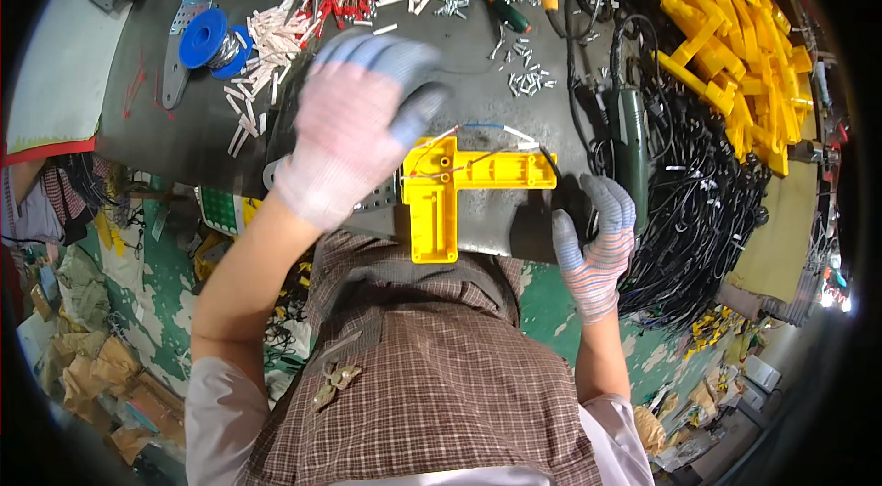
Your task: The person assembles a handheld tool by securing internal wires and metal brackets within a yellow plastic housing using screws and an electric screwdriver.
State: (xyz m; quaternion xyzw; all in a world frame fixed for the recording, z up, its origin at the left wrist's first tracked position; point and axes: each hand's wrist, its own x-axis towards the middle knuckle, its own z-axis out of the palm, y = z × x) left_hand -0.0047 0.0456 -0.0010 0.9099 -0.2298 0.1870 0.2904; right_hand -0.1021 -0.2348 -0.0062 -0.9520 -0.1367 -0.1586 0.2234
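A yellow L-shaped plastic part (452, 185) lies on the dark workbench (202, 132) near its front edge, with red, blue and white wires (478, 132) running across it. My left hand (354, 118), in a knit glove with blue fingertips, hovers raised above the part's left end, fingers curled and blurred; whether it holds anything cannot be made out. My gloved right hand (597, 243) rests at the bench's front edge, just right of the part, fingers apart and empty.
Piles of small white and red tubes (276, 50) and metal bits (528, 73) lie further back. A blue spool (204, 38) sits at left. A green power tool (629, 132) and black cables (698, 210) lie right, beside stacked yellow parts (735, 36).
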